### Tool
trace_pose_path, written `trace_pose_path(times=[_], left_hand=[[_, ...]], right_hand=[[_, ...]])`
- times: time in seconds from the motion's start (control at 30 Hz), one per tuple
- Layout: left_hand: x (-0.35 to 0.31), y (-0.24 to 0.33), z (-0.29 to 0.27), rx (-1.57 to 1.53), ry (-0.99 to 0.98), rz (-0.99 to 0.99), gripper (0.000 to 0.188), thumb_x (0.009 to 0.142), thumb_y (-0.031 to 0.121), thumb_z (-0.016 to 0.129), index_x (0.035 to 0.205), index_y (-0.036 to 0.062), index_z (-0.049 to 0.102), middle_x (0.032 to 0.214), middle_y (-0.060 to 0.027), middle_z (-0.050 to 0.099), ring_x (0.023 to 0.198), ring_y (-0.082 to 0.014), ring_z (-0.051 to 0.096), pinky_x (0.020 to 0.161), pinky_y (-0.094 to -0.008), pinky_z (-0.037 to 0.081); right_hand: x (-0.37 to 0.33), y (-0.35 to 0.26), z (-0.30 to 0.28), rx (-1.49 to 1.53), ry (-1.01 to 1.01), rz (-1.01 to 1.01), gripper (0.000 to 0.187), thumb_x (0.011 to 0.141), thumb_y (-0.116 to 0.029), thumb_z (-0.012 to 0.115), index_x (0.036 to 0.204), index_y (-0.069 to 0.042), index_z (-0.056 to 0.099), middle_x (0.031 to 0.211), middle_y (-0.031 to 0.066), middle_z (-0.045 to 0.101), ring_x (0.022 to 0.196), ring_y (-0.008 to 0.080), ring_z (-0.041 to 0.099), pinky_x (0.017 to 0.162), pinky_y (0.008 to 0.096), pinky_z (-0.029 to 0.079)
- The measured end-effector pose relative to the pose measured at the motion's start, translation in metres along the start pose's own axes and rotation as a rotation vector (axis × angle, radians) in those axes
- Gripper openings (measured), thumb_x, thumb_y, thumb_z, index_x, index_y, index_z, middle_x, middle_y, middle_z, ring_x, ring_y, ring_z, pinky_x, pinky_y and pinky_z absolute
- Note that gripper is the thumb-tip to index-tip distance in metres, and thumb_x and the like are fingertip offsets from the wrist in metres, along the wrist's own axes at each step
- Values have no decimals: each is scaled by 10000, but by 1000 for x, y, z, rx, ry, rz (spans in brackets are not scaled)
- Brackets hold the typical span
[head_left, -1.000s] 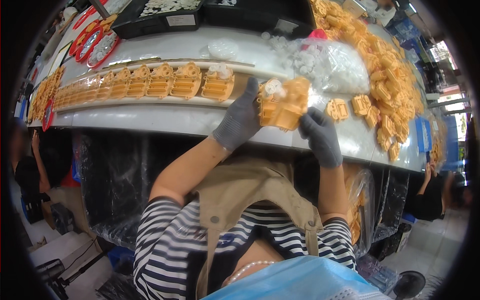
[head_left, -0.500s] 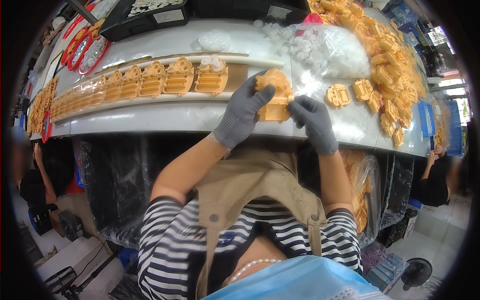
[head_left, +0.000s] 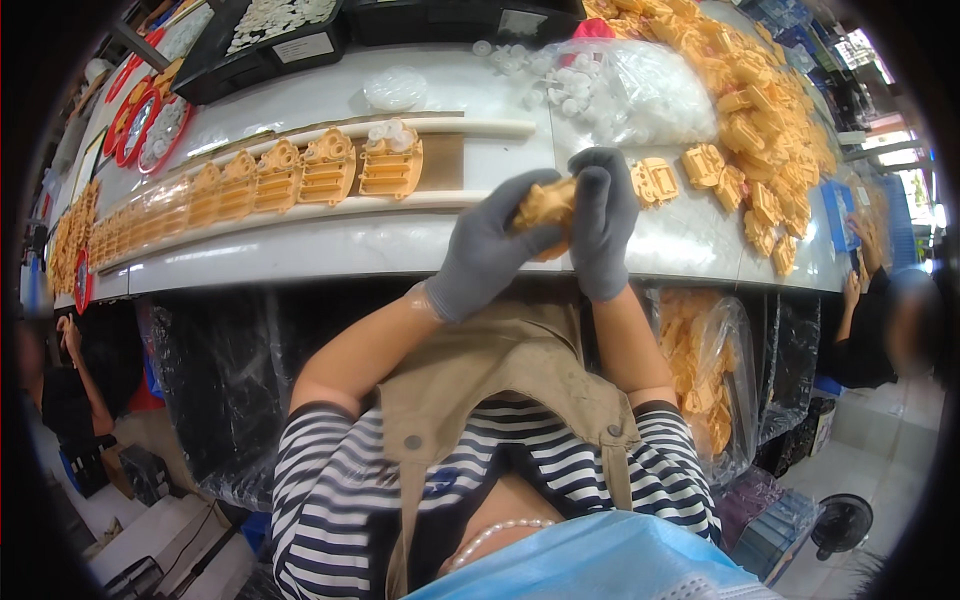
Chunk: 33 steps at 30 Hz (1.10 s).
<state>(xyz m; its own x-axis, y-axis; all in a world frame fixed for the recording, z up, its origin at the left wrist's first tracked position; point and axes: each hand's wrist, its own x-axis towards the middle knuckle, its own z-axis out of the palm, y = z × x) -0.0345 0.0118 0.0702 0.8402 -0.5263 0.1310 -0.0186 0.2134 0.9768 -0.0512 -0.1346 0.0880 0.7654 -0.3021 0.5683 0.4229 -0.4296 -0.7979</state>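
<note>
Over the near edge of the white table, both my gloved hands are around one yellow-orange plastic housing [head_left: 546,206]. My left hand [head_left: 490,245] grips it from the left, thumb across its near side. My right hand [head_left: 603,220] is closed against its right side, fingers pointing up and away from me; they hide much of the part. To the left, a row of similar housings [head_left: 326,168] lies between two white rails. The nearest one in the row [head_left: 390,172] has small clear plastic pieces [head_left: 392,135] on its upper end.
A large heap of yellow-orange housings [head_left: 760,120] covers the table's right side, beside a clear bag [head_left: 660,95] and loose translucent caps [head_left: 570,90]. Black bins [head_left: 270,45] stand at the back. Red-rimmed trays [head_left: 163,135] sit far left. Other people work at both sides.
The housing was held upright with its face showing; now it is tilted and more enclosed. My right hand has moved up from its lower right edge to wrap its right side.
</note>
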Motion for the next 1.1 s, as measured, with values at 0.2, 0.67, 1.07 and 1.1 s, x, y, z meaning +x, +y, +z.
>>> trace_pose_path(times=[0.2, 0.67, 1.07, 1.1], left_hand=[[-3, 2, 10, 265, 110, 215, 442, 814, 145, 748, 1205, 27, 581, 1003, -136, 670, 883, -214, 670, 769, -307, 529], [5, 21, -19, -795, -15, -1, 548, 909, 91, 615, 1401, 71, 373, 1229, -87, 518, 1096, -178, 542, 968, -306, 445], [12, 15, -29, -113, -161, 166, 246, 858, 6, 674, 1099, 27, 628, 1160, -74, 606, 1018, -125, 580, 884, -251, 494], [12, 13, -26, -111, -157, 196, 252, 852, 2, 679, 1098, 26, 628, 1156, -70, 606, 1013, -121, 579, 875, -251, 495]], right_hand=[[3, -10, 5, 51, -36, 144, 311, 962, -204, 477, 750, 21, 513, 682, 79, 470, 645, 162, 446, 601, 305, 389], [-24, -2, -18, 448, -290, 449, 555, 812, -166, 718, 1268, 16, 459, 1210, 80, 540, 1075, 151, 531, 910, 309, 455], [-13, -3, -34, -84, -328, -87, 467, 672, -55, 805, 1078, -55, 574, 945, 115, 621, 768, 235, 634, 653, 309, 508], [-12, -3, -35, -114, -312, -151, 463, 668, -62, 807, 1067, -57, 571, 928, 117, 622, 749, 247, 632, 642, 314, 507]])
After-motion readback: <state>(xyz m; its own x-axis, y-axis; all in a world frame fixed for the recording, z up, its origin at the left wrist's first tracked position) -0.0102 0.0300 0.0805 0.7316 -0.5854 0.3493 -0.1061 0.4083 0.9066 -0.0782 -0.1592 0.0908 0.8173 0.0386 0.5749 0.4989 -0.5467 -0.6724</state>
